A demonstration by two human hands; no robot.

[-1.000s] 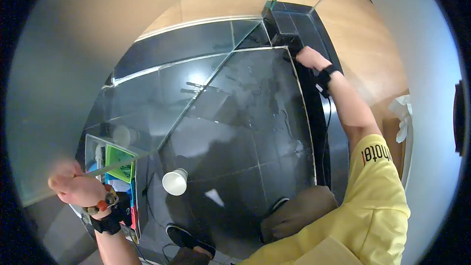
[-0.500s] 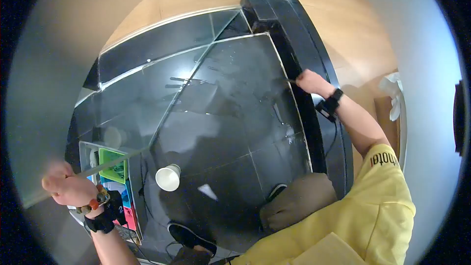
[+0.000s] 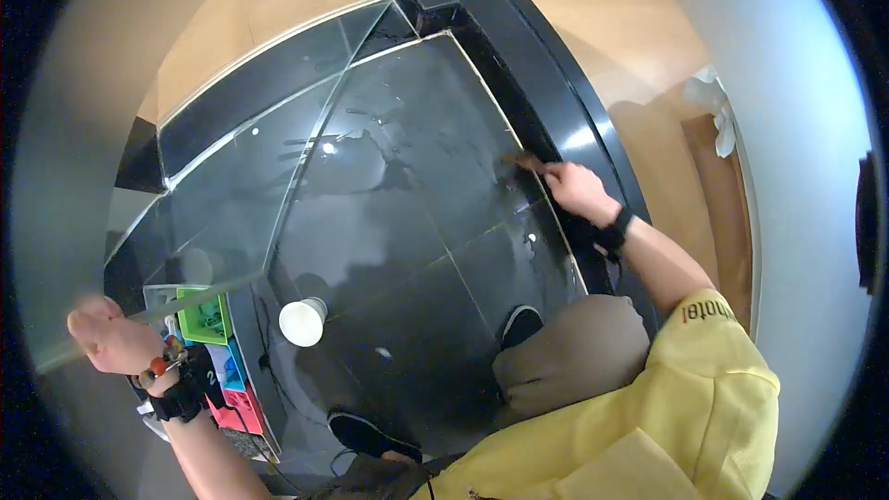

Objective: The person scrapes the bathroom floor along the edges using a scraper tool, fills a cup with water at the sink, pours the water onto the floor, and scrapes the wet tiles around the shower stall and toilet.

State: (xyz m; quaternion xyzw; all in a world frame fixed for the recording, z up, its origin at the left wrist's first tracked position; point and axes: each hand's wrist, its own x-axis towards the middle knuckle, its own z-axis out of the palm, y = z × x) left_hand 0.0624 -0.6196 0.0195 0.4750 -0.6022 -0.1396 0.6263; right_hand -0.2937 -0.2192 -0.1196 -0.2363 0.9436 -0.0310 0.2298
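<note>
We read "hotel" in dark letters on the yellow sleeve point(image 3: 708, 310) and a pale "2" on the black strap point(image 3: 199, 380) at our left wrist. The glass point(image 3: 306, 153) stands between us and part of the floor point(image 3: 389, 268), its edge running to our left hand point(image 3: 120, 343); we cannot tell whether those blurred fingers close on it. Beside that arm sits a caddy point(image 3: 250, 343) with green point(image 3: 188, 315), blue and pink point(image 3: 243, 407) trays. A white, round-mouthed cup point(image 3: 303, 322) is on the floor near it. Our right hand point(image 3: 574, 190) pinches a thin brown tool point(image 3: 526, 162), too blurred to name, at the pale seam beside the glossy black ledge point(image 3: 556, 74). The dark, smooth tiles carry wet streaks. Crumpled white paper point(image 3: 708, 93) lies beyond the ledge.
</note>
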